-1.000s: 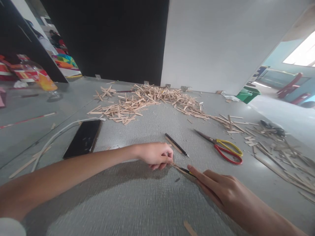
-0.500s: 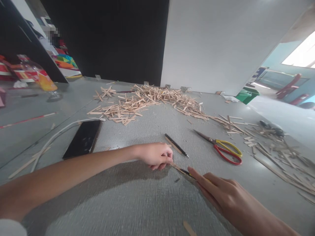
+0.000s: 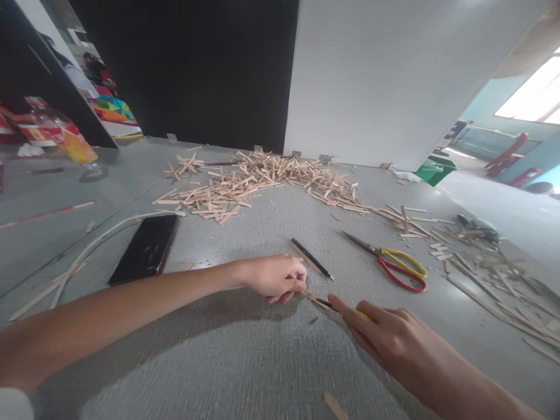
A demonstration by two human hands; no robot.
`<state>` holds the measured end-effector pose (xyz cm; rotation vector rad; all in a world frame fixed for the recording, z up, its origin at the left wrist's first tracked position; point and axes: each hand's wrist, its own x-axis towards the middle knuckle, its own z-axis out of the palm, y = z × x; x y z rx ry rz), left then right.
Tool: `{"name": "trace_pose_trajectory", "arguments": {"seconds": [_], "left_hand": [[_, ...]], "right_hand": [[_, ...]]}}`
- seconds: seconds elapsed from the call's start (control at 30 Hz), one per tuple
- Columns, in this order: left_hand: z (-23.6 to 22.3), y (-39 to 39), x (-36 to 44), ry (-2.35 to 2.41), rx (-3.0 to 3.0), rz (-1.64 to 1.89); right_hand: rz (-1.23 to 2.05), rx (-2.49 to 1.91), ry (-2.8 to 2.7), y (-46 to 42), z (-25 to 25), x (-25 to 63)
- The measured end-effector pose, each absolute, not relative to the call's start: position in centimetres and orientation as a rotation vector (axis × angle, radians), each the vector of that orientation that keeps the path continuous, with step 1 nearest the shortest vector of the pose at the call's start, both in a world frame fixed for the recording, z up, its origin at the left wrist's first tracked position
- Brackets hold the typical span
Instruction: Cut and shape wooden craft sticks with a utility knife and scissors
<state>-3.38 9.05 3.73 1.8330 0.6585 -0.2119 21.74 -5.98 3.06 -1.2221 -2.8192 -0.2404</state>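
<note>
My left hand (image 3: 276,279) is closed, pinching one end of a small wooden craft stick (image 3: 310,295) just above the table. In my right hand (image 3: 389,335) is a yellow craft knife (image 3: 326,304) with a dark blade, the index finger stretched along its top. The blade lies against the stick, close to the left fingertips; most of the knife's handle is hidden by the hand. Just beyond the hands, a black pen (image 3: 312,259) lies beside another craft stick (image 3: 306,258). Scissors (image 3: 387,261) with red and yellow handles rest to the right, blades slightly apart or closed, I cannot tell.
A large heap of craft sticks (image 3: 262,175) spreads before the black and white panels (image 3: 367,76). More stick scraps (image 3: 503,280) lie at the right. On the left are a phone (image 3: 144,248), a white cable (image 3: 91,245) and a tilted bottle (image 3: 79,146). A stick (image 3: 335,405) lies near me.
My right hand and the knife have shifted very slightly along the stick. My left hand keeps its pinch in place. The whole view has drifted a little.
</note>
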Motion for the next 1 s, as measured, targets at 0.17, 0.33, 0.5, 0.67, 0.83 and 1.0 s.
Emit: {"name": "trace_pose_trajectory", "arguments": {"seconds": [0.17,0.33,0.5,0.67,0.83,1.0], "left_hand": [[3.2,9.7,-3.6,0.585,1.778,-0.234],[2.0,10.8,-3.7,0.492,1.674,-0.258],[1.8,11.0,-3.7,0.464,1.652,-0.244],[1.9,10.6,-3.6,0.471,1.656,-0.226],[2.0,10.3,-3.6,0.483,1.672,-0.206],[2.3,10.1,-3.5,0.487,1.683,-0.187]], "right_hand": [[-0.208,-1.301,-2.809,-5.7,3.0,21.8],[-0.332,-1.261,-2.822,-6.3,2.9,21.7],[-0.488,-1.203,-2.781,-7.0,3.1,21.2],[-0.714,-1.250,-2.743,-8.1,2.4,20.5],[-0.925,-1.286,-2.751,-7.6,3.6,19.2],[-0.694,-1.386,-2.879,-5.6,7.2,16.9]]}}
